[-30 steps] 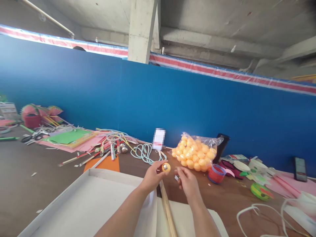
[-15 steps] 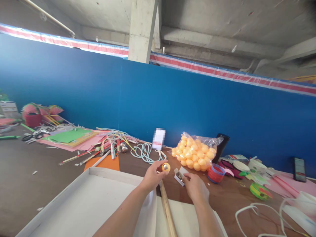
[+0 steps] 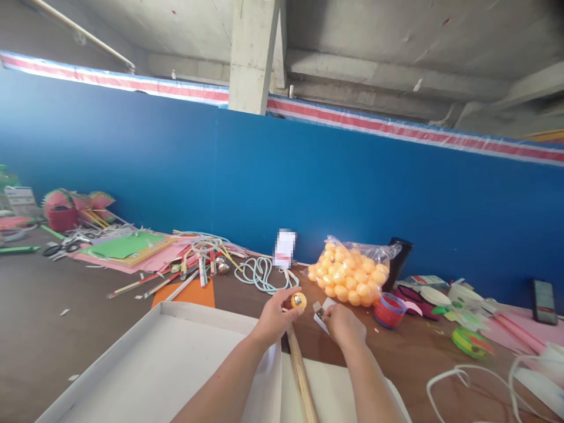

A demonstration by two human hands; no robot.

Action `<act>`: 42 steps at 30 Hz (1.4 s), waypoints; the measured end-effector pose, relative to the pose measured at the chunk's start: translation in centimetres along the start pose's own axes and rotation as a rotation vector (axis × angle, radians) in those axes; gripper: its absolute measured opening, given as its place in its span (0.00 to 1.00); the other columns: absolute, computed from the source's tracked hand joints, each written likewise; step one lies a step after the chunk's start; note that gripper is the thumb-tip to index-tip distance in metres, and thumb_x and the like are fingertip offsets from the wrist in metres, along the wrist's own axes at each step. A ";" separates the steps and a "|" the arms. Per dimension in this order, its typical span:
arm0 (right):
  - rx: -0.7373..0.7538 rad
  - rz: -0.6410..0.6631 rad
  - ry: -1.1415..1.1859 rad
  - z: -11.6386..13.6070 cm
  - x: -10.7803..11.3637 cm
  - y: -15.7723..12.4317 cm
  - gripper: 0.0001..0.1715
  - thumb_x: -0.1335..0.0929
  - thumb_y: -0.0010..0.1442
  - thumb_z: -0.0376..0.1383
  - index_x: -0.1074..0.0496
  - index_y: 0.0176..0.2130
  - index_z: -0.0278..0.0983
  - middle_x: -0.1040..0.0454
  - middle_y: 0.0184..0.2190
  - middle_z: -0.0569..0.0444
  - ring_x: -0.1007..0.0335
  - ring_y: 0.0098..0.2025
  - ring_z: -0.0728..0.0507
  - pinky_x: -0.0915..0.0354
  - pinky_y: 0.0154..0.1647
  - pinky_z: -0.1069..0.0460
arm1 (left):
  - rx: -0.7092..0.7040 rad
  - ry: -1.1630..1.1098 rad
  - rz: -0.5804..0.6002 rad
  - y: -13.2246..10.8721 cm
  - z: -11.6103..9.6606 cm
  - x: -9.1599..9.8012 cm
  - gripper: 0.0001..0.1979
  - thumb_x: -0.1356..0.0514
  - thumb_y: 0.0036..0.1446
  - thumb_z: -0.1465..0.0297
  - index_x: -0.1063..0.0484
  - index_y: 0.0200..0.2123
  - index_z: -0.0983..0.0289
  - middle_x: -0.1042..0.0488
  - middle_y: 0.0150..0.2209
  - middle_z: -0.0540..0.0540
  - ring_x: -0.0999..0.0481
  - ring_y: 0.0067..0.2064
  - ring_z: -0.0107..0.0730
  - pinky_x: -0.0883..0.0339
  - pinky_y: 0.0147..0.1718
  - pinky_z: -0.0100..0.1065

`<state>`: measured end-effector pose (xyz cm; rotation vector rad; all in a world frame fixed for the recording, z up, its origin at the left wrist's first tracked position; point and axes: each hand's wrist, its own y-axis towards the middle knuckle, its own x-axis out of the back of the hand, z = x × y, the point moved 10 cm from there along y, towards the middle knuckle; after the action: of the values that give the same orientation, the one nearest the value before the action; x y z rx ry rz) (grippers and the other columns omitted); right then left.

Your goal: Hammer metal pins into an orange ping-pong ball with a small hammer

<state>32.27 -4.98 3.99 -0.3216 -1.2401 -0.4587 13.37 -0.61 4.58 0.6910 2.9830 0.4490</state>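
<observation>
Between the thumb and fingers of my left hand (image 3: 277, 314) is an orange table tennis ball (image 3: 298, 300) with shiny silver bits on its near face. My right hand (image 3: 346, 324) has its fingers bent together at a small open white box (image 3: 321, 314) on the table. Those fingertips cover part of the box, so whatever they pinch is hidden. Behind both hands lies a clear plastic bag of orange balls (image 3: 348, 273). A wooden stick (image 3: 301, 370) runs toward me below the hands.
A white tray (image 3: 164, 311) fills the front left. Coiled pale-blue cord (image 3: 259, 276), coloured paper (image 3: 127, 244) and scissors (image 3: 66, 247) lie farther back. To the right are a red tub (image 3: 390, 311), a green-yellow tape roll (image 3: 471, 342), white cable (image 3: 458, 371) and a phone (image 3: 545, 301).
My right hand has shifted slightly left and now covers more of the small box. My left hand keeps hold of the ball. The view has moved slightly.
</observation>
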 end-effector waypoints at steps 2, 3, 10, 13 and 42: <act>-0.002 -0.003 -0.003 0.0 -0.1 0.2 0.11 0.37 0.51 0.33 0.26 0.28 0.43 0.23 0.32 0.50 0.27 0.34 0.40 0.40 0.31 0.49 | -0.004 0.000 -0.002 0.0 0.0 0.0 0.24 0.40 0.47 0.69 0.32 0.50 0.57 0.32 0.44 0.55 0.30 0.38 0.32 0.33 0.34 0.31; -0.002 -0.008 -0.005 0.0 -0.2 0.2 0.11 0.38 0.52 0.33 0.26 0.28 0.42 0.23 0.32 0.50 0.27 0.34 0.40 0.40 0.31 0.49 | -0.009 0.003 -0.007 0.1 0.0 0.1 0.23 0.40 0.47 0.69 0.32 0.50 0.57 0.32 0.45 0.55 0.30 0.38 0.32 0.33 0.35 0.32; 0.030 -0.113 0.037 0.4 1.3 -0.9 0.13 0.41 0.57 0.42 0.31 0.36 0.42 0.25 0.40 0.50 0.29 0.39 0.41 0.43 0.29 0.51 | 0.014 0.035 -0.112 0.5 0.6 1.4 0.22 0.39 0.46 0.68 0.31 0.48 0.59 0.29 0.44 0.55 0.29 0.39 0.32 0.35 0.40 0.33; 0.124 -0.166 0.170 2.0 1.5 -2.5 0.14 0.42 0.58 0.45 0.32 0.35 0.43 0.24 0.36 0.54 0.30 0.38 0.43 0.44 0.29 0.53 | 0.047 0.043 -0.221 0.5 1.1 2.6 0.21 0.38 0.46 0.67 0.30 0.46 0.61 0.27 0.42 0.56 0.28 0.38 0.32 0.35 0.39 0.33; 0.306 0.134 1.274 7.7 -0.4 -6.8 0.21 0.36 0.55 0.45 0.35 0.47 0.39 0.29 0.31 0.54 0.41 0.15 0.55 0.44 0.09 0.60 | 0.092 0.450 -0.524 -0.1 0.8 7.9 0.20 0.40 0.47 0.64 0.30 0.45 0.63 0.30 0.41 0.59 0.29 0.41 0.38 0.40 0.43 0.35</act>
<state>22.39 -7.16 5.87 0.1660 -0.0282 -0.2526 6.30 2.95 3.95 -0.2406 3.4280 0.4781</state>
